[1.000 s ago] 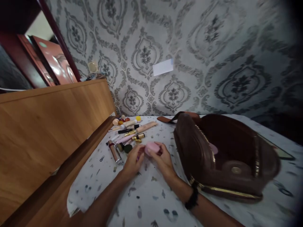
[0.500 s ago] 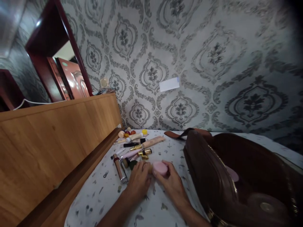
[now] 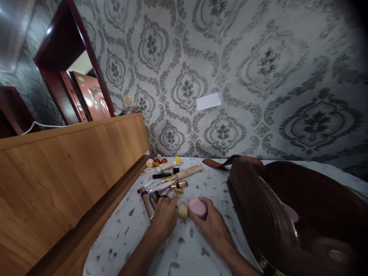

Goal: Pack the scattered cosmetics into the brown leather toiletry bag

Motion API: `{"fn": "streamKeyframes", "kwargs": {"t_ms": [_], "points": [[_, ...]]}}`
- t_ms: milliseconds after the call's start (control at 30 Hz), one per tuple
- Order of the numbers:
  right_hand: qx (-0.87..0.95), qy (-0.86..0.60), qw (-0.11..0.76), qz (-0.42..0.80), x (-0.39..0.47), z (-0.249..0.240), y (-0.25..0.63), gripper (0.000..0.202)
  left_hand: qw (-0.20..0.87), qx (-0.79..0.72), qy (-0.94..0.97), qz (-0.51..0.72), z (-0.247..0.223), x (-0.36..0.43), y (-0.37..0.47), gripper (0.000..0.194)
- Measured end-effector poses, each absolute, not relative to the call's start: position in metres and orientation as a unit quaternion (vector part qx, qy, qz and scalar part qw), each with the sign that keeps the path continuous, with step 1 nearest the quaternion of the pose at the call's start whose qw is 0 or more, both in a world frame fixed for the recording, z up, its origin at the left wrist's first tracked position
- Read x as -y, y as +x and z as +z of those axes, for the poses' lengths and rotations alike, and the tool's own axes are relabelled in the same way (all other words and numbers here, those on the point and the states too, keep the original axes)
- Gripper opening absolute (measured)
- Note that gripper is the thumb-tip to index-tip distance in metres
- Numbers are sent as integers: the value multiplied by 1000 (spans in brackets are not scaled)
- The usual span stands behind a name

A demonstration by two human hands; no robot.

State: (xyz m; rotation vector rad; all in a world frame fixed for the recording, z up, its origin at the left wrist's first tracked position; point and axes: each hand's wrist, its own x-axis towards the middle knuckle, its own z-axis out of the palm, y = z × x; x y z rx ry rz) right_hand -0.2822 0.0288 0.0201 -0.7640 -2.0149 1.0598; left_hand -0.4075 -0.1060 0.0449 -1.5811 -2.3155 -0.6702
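My right hand is closed around a pink oval case, raised just above the patterned sheet. Left of the case is a small jar with a yellowish band, slightly blurred, between my two hands. My left hand, palm down with fingers loosely apart, lies over the near end of the cosmetics; its fingertips are partly hidden. Just past those fingers a dark round item peeks out. A brown-pink tube lies beside my left hand, and a gold-and-black lipstick lies beyond it.
A large brown handbag gapes open on the right, with a pink item inside. More cosmetics, including a beige tube and a yellow-capped item, lie toward the wall. A wooden board borders the left side.
My left hand has drawn slightly left, away from the small jar, which now shows more fully. The pink case remains in my right hand, tilted a little more. The whole view has shifted slightly.
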Motion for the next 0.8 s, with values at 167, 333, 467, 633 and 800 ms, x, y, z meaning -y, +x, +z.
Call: {"fn": "streamKeyframes", "kwargs": {"t_ms": [167,333,467,633,800], "points": [[805,-288,368,365,-29,13,-283,42,139,775,-530,-314,44,106,-415,43],[817,-278,352,363,-28,16,-281,44,129,785,-467,-385,50,108,-430,36],[806,-289,352,378,-28,15,-281,48,121,810,-420,-390,69,104,-484,28],[787,-286,356,416,-30,11,-278,54,110,851,-372,-353,100,84,-578,12],[782,-290,333,439,-32,4,-275,58,86,876,-372,-293,107,52,-633,32]]}}
